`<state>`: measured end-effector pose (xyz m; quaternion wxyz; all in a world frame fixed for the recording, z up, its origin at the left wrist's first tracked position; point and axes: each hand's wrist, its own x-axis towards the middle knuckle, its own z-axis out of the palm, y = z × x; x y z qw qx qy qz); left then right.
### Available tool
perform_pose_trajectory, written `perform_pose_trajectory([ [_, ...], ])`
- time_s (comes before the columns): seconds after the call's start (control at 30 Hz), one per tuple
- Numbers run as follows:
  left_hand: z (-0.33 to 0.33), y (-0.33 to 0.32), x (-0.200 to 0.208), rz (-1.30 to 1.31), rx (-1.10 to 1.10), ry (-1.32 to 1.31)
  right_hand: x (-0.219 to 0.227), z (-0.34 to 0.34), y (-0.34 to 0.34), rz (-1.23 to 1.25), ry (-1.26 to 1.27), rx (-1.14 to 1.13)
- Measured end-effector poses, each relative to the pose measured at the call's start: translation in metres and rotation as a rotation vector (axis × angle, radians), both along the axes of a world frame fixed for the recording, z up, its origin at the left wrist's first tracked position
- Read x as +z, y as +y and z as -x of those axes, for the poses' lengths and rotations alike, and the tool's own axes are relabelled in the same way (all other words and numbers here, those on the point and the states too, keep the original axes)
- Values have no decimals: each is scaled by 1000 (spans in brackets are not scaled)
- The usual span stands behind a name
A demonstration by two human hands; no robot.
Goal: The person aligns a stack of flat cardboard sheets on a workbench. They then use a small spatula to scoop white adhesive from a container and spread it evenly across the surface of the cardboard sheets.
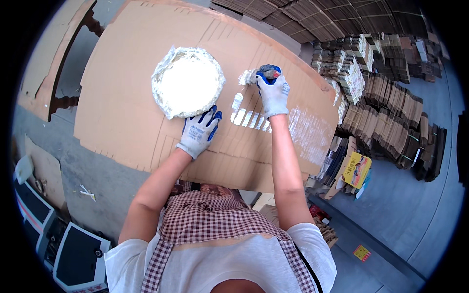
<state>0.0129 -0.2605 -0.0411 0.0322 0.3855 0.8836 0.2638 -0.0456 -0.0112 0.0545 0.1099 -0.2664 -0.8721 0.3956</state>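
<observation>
Your right hand (272, 92) is closed around what looks like a brush (249, 76), its pale end low over the cardboard (119, 85), right of the bowl (157, 100) of white paste (189, 85). Your left hand (199, 131) lies at the bowl's near rim, fingers extended; whether they pinch it, you cannot tell from here. Keep that hand there to steady the bowl. The white stripes (250, 118) nearest you look thick and broken by bare gaps, while the streaked patch (309, 134) to their right looks thin, so even strokes with light, steady pressure should spread the coat better. Avoid overloading the bristles, which could leave lumps.
</observation>
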Motion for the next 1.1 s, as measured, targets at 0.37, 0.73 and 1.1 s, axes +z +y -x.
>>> perform_pose_trajectory([
  [0.37,1,2,0,-8,-10,-22,-7,5,-2,-99,46,112],
  [0.73,2,0,1,-13,1,22,9,-36,-39,-73,-138,114],
  [1.1,1,-1,0,-47,24,-23,19,-74,-63,61,-94,88],
])
